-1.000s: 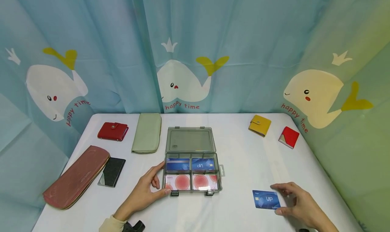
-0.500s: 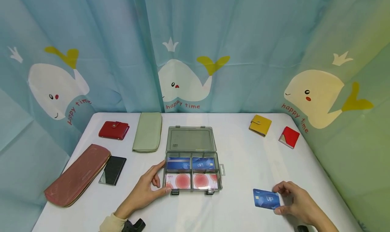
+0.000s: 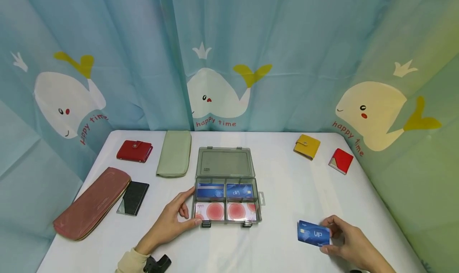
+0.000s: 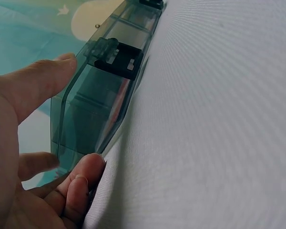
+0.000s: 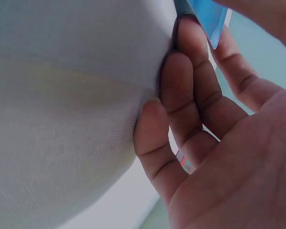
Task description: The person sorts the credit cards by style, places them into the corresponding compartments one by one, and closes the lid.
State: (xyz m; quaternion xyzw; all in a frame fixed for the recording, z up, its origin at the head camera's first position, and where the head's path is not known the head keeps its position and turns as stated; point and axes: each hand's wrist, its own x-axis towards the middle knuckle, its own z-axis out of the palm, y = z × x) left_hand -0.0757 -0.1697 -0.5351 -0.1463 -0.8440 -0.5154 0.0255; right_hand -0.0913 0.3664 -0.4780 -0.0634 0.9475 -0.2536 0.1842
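Right hand [image 3: 346, 241]: pinches blue card [image 3: 313, 233], one edge tilted up off table [image 3: 283, 177].
Left hand [image 3: 171, 221]: relaxed fingers rest against card box [image 3: 226, 201].

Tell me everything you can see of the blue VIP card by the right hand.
The blue VIP card is a thin, glossy, plastic-looking rectangle with pale "VIP" lettering and a small chip near its left end. The right hand pinches its right end between thumb and fingers; in the head view its left end looks tilted up off the white table, though whether any edge touches the cloth is unclear. It lies right of the open grey compartment box, apart from it. The right wrist view shows only a blue corner above the fingertips.
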